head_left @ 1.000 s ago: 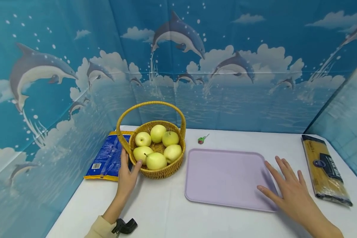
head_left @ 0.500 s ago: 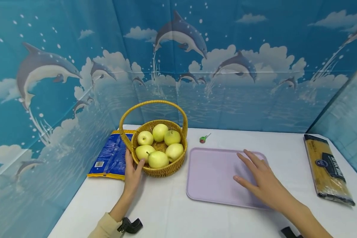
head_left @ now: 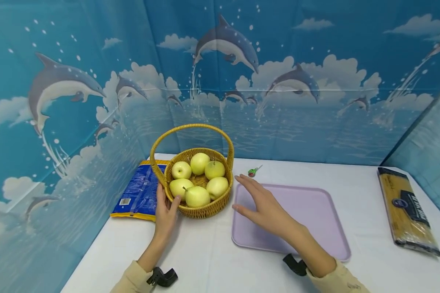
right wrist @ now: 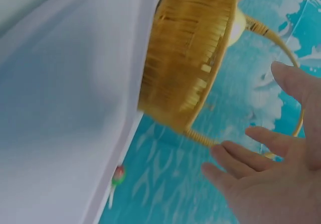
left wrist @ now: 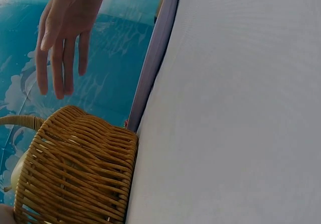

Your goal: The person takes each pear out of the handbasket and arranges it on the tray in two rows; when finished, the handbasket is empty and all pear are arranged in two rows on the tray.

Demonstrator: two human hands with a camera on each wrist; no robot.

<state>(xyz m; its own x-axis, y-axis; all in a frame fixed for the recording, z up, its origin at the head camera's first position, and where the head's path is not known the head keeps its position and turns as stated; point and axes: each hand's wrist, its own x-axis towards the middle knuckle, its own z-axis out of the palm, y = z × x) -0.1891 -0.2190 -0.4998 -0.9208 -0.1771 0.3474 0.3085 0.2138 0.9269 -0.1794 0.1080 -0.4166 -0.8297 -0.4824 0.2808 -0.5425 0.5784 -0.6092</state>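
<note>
Two hands [head_left: 166, 216] [head_left: 262, 205] flank the basket [head_left: 206, 211] — left touching, right just apart

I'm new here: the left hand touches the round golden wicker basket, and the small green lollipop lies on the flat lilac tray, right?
No: the lollipop lies on the white table beyond the lilac tray, as the head view shows; the left hand does touch the wicker basket.

On your worktop [head_left: 220, 264], the basket [head_left: 201, 212] stands left of centre, with six pears [head_left: 197, 197] inside. To its left lies a bag [head_left: 141, 191], partly hidden behind it. Just right of the basket is the tray [head_left: 304, 207]; behind that, a lollipop [head_left: 252, 172]. A packet [head_left: 407, 211] lies at your far right. The curtain [head_left: 278, 134] hangs behind everything.
</note>
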